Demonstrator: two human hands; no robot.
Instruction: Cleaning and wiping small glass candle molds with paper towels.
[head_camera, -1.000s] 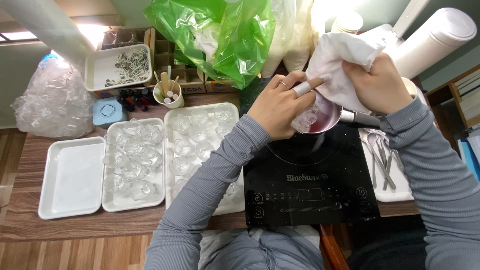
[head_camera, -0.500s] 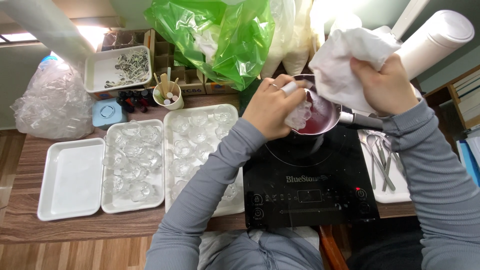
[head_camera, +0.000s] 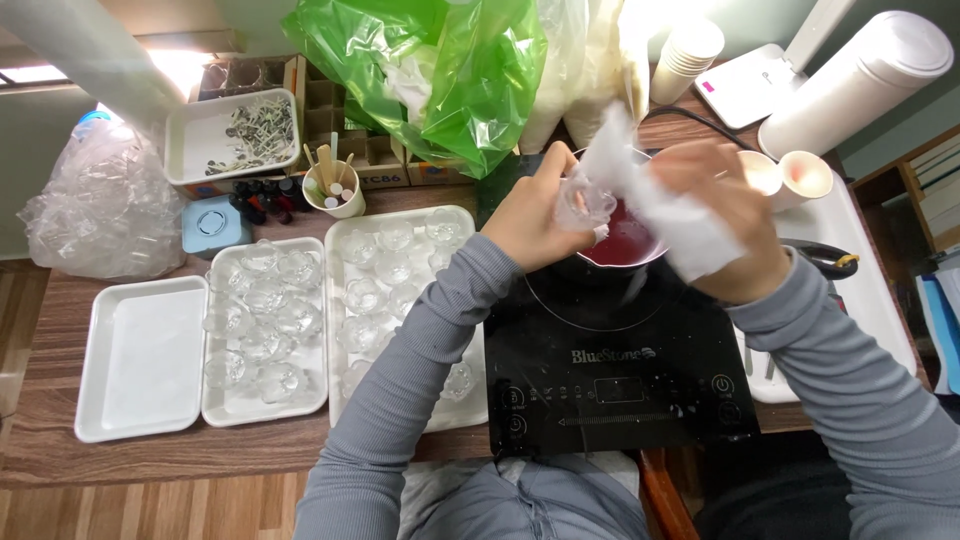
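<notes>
Wooden table (head_camera: 60, 460), crowded, seen from above; black cooktop (head_camera: 620, 370) as landmark. Far left of cooktop: empty white tray (head_camera: 140, 360), then two white trays of clear glass cups (head_camera: 265, 330). Behind these, a paper cup of sticks (head_camera: 333, 188) and a green plastic bag (head_camera: 440, 70). On cooktop's far edge: small pot (head_camera: 625, 245) of red liquid. Above pot: left hand (head_camera: 530, 215) closed around a clear glass cup (head_camera: 585, 205). Half a second back, white cloth bunched higher; now pulled down against cup, blurred, so wiping likely under way. Right hand (head_camera: 735, 225) clenched on white cloth (head_camera: 660, 205), just right of cup, touching it.
</notes>
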